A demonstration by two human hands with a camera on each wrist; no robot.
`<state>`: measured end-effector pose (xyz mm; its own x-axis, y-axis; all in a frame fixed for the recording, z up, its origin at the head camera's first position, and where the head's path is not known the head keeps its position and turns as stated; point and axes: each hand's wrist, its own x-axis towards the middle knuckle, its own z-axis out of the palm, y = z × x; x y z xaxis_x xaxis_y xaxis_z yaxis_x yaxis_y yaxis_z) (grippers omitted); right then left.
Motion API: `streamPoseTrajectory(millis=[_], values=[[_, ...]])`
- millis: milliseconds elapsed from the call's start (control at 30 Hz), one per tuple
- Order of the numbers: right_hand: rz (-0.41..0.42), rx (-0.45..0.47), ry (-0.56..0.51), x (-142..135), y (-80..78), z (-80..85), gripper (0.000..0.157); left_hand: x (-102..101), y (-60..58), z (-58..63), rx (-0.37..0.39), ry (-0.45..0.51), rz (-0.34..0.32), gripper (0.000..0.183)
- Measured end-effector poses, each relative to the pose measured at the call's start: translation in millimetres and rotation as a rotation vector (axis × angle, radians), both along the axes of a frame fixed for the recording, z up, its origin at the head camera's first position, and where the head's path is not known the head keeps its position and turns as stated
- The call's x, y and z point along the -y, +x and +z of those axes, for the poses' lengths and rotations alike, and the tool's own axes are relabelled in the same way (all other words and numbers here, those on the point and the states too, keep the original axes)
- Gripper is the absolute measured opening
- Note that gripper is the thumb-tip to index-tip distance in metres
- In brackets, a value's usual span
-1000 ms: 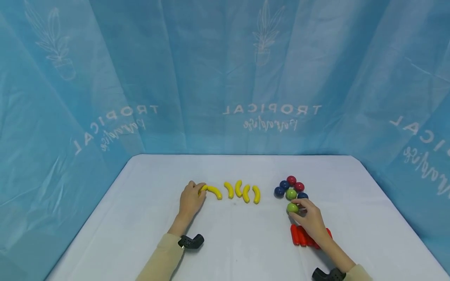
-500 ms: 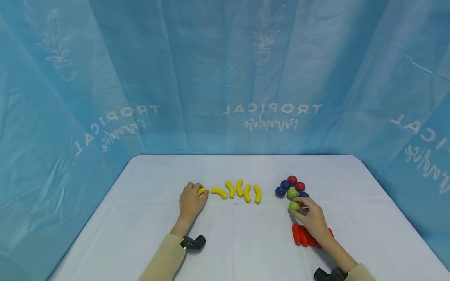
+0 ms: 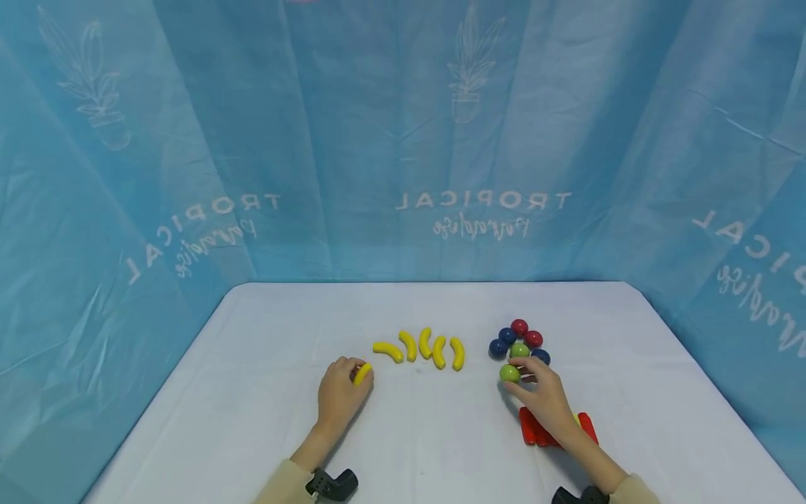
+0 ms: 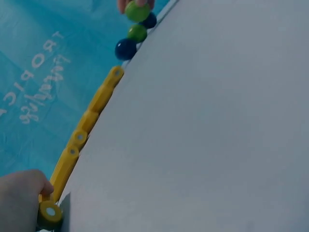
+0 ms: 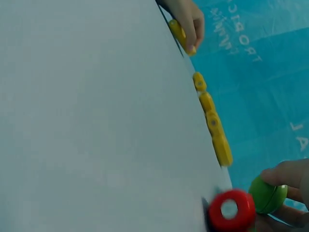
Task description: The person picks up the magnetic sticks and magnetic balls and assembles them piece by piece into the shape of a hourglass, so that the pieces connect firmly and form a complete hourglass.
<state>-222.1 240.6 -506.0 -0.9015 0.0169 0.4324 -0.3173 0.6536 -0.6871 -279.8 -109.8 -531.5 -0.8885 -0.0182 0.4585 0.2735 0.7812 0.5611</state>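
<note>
My left hand grips a yellow toy banana between thumb and fingers, at the near left of a loose row of several more toy bananas. In the right wrist view that held banana points down from the fingers. A glossy green ball is pinched between the thumb and fingertips of my right hand, just in front of a cluster of balls. The cluster has dark blue balls, red balls and another green ball.
Several red, rod-like pieces lie under the right forearm, partly hidden by it, with a yellow-green bit among them. One red piece shows a pale round end. The white-covered table is backed by a blue printed curtain.
My left hand has drawn the banana back toward me, away from the row. The right hand has shifted slightly left with the green ball, leaving a wider gap from the cluster.
</note>
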Motion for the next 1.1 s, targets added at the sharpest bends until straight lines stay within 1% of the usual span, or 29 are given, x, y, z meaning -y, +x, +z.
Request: streamPoseTrajectory(millis=[67,167,267,367,533,600,733,800,900,1000,1100], values=[[0.032,0.015,-0.015,8,-1.4,0.3,0.041,-5,6.9,-0.5,-0.02,-0.001,-0.048,0.017],[0.088,0.03,-0.043,23,-4.4,0.6,0.039,-14,13.7,-0.2,-0.047,-0.021,-0.121,0.014],[0.148,0.053,-0.07,39,-6.1,1.0,0.038,-24,19.5,1.2,-0.053,-0.042,-0.175,0.013],[0.193,0.08,-0.085,55,-6.6,-0.4,0.036,-35,25.9,3.6,-0.026,-0.046,-0.215,0.014],[0.222,0.109,-0.079,78,-7.2,-7.4,0.036,-49,36.6,5.8,0.044,-0.049,-0.287,0.016],[0.259,0.117,-0.091,86,-8.7,-10.7,0.036,-52,39.6,6.0,0.058,-0.056,-0.316,0.016],[0.361,0.141,-0.122,99,-12.0,-18.3,0.035,-53,43.9,5.9,0.078,-0.034,-0.347,0.014],[0.389,0.156,-0.135,103,-11.6,-21.0,0.035,-52,45.5,5.9,0.093,-0.017,-0.355,0.012],[0.391,0.165,-0.147,104,-9.3,-22.1,0.035,-51,46.8,5.9,0.105,-0.011,-0.362,0.013],[0.381,0.181,-0.161,103,-7.7,-20.9,0.035,-51,46.6,5.6,0.098,-0.022,-0.373,0.02],[0.365,0.172,-0.178,103,-8.4,-19.8,0.032,-52,45.6,6.3,0.086,0.002,-0.393,0.029]])
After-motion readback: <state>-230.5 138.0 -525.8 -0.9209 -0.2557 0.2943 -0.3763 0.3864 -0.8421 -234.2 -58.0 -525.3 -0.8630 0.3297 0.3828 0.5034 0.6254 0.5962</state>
